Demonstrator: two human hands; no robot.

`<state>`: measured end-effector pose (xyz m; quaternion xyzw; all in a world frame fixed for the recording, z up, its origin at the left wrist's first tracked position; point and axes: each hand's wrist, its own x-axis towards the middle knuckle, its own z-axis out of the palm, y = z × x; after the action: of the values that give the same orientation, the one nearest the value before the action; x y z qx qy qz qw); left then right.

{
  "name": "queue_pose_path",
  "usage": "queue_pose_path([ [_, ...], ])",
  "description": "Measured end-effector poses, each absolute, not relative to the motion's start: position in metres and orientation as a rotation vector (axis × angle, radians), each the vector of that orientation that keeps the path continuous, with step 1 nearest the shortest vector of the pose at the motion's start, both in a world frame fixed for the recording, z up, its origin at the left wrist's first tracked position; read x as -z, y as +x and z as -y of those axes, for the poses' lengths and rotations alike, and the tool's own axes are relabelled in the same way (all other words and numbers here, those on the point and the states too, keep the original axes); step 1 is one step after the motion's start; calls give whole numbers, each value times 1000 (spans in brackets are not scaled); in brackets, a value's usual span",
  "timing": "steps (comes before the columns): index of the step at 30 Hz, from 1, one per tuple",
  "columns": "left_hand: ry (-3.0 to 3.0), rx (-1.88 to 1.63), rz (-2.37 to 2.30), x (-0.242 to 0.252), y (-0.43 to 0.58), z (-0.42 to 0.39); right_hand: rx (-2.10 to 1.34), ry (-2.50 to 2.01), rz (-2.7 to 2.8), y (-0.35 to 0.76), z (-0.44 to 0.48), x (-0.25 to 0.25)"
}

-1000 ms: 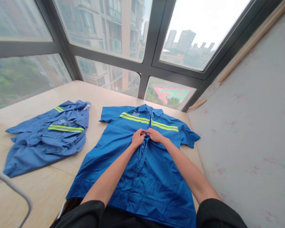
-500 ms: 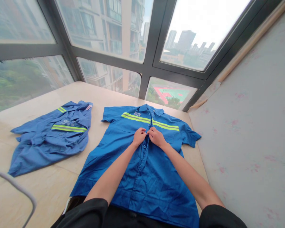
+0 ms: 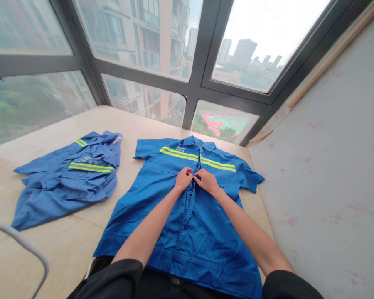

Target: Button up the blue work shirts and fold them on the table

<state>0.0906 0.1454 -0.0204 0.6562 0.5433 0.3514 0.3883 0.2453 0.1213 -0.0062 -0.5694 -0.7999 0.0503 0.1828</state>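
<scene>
A blue short-sleeved work shirt (image 3: 156, 199) lies spread front up, its collar toward the window and a yellow-green reflective band across the chest. Both my hands meet at its front placket, a little below the band. My left hand (image 3: 183, 178) pinches the placket from the left. From the right, my right hand (image 3: 205, 180) pinches the same cloth, fingertips almost touching the left ones. Whatever button lies between the fingertips is hidden. Below them a button (image 3: 190, 192) shows on the placket; above, the front edges part slightly near the collar.
Left of the shirt lies a second blue work shirt (image 3: 68, 178), crumpled, with reflective bands. A grey-white cable (image 3: 28, 247) curves at the lower left. The pale tabletop (image 3: 124, 120) meets framed windows (image 3: 143, 85) behind and a flowered wall (image 3: 318, 166) on the right.
My hands stay at the same spot on the placket, with only slight finger movement. The view has shifted very slightly; both shirts lie as before.
</scene>
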Motion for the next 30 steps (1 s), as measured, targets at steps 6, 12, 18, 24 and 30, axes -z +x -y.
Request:
queue_pose_path([
  [6,2016,-831,-1485,17,85,-118,-204,-1524,2267,247,-123,7],
  [12,2512,-622,-1604,19,76,-99,-34,-1588,2236,264,-112,20],
  [18,2565,-413,-1619,16,68,-92,-22,-1606,2229,274,-105,18],
  [24,2475,-290,-1663,-15,70,-108,-175,-1605,2192,279,-118,8],
  [30,2327,-391,-1610,-25,83,-147,-324,-1622,2166,277,-141,7],
])
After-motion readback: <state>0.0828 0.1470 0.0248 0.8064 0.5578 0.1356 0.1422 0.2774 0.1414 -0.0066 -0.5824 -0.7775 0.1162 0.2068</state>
